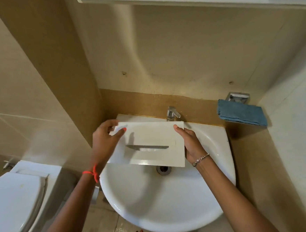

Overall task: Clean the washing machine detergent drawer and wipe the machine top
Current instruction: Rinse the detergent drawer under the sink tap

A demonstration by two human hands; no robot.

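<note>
- My left hand (106, 139) pinches the left end of the drawer (150, 134), thumb on top.
- My right hand (192, 142) grips its right end.
- Both arms reach forward.

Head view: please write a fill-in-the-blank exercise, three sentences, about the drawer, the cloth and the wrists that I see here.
1. The left hand and the right hand hold the detergent drawer above the white ____.
2. The folded cloth by the right wall is ____ in colour.
3. The red thread is tied around the ____ wrist.

Missing words: sink; blue; left.
</note>
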